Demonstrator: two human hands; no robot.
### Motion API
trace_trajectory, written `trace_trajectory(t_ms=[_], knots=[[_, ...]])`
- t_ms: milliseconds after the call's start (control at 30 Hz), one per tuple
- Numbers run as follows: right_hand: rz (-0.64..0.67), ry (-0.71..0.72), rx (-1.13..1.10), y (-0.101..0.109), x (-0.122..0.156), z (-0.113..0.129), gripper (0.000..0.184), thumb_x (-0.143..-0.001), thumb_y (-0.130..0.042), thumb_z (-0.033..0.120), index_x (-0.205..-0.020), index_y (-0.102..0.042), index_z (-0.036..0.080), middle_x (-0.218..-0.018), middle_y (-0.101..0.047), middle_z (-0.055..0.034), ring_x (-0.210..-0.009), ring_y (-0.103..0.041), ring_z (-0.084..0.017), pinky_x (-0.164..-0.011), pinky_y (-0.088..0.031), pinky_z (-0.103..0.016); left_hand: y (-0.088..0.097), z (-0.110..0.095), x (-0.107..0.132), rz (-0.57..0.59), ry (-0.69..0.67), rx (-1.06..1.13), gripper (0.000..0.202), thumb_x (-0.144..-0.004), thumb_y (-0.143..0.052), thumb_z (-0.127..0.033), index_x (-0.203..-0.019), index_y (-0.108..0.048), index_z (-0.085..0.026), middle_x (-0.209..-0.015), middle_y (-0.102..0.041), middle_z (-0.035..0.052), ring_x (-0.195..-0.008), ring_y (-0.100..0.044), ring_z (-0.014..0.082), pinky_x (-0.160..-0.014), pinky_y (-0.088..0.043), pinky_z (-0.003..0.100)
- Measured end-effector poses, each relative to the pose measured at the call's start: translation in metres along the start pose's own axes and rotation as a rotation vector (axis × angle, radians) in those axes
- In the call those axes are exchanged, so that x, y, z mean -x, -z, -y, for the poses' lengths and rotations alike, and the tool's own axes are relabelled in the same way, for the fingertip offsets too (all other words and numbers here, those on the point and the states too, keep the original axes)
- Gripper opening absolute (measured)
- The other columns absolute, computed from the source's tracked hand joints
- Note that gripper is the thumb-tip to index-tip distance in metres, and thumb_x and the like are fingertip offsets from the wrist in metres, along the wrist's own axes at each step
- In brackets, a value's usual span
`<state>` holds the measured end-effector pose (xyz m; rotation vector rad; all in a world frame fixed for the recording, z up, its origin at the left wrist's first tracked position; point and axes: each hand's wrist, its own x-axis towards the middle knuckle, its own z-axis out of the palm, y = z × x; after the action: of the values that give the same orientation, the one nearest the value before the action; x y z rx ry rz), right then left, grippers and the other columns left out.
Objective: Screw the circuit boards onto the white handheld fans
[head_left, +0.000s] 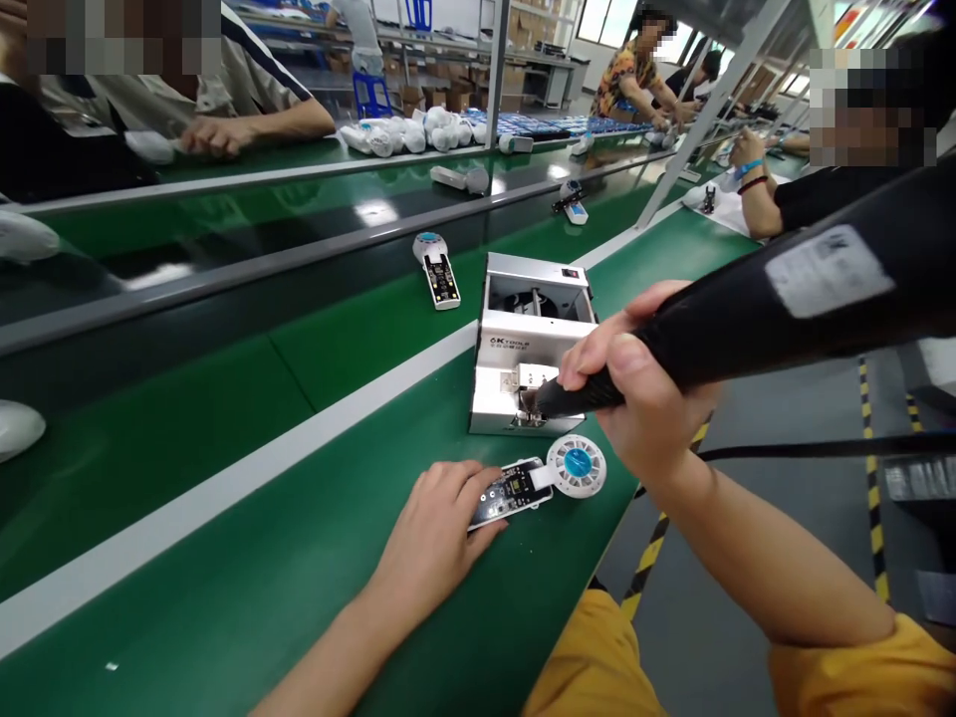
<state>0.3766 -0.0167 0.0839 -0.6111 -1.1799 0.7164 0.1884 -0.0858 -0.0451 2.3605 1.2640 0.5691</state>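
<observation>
My right hand (634, 383) grips one black electric screwdriver (747, 319), its tip at the front opening of one silver screw feeder (515, 393). My left hand (429, 533), fingers spread, rests on one open circuit-board handset (515, 493), just beside one white round part (576, 465).

Head-worn view, forward and down over green conveyor belt (224, 597)
</observation>
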Motion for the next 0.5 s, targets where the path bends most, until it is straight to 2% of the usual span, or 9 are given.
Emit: trace_trajectory(t_ms=[167,333,500], knots=[[0.052,-0.044,0.036,-0.001,0.002,0.003,0.022,-0.085,-0.077,0.027,-0.098,-0.059,0.026,-0.063,-0.063,0.0057,-0.05,-0.059,-0.017,-0.053,-0.052,-0.036,-0.001,-0.003,-0.002,-0.017,0.009,0.052,0.046,-0.087,-0.077,-0.023,-0.128,-0.056,-0.023,-0.122,-0.066,0.008,-0.108,-0.059,0.0286,-0.092,-0.053,0.045],[0.194,-0.123,0.018,0.013,0.028,0.008,0.024,-0.092,-0.073,0.03,-0.109,-0.056,0.027,-0.068,-0.062,0.0055,-0.05,-0.059,-0.017,-0.052,-0.053,-0.035,-0.002,-0.004,-0.003,-0.019,0.008,0.05,0.045,-0.086,-0.077,-0.021,-0.126,-0.056,-0.023,-0.119,-0.067,0.0082,-0.104,-0.06,0.0285,-0.088,-0.053,0.044],[0.19,-0.111,0.066,0.02,0.042,0.003,0.025,-0.093,-0.071,0.03,-0.111,-0.056,0.026,-0.072,-0.061,0.0049,-0.051,-0.06,-0.015,-0.05,-0.055,-0.032,-0.002,-0.004,-0.004,-0.018,0.018,0.054,0.047,-0.084,-0.079,-0.02,-0.126,-0.056,-0.022,-0.119,-0.066,0.0077,-0.105,-0.059,0.0287,-0.089,-0.053,0.044]])
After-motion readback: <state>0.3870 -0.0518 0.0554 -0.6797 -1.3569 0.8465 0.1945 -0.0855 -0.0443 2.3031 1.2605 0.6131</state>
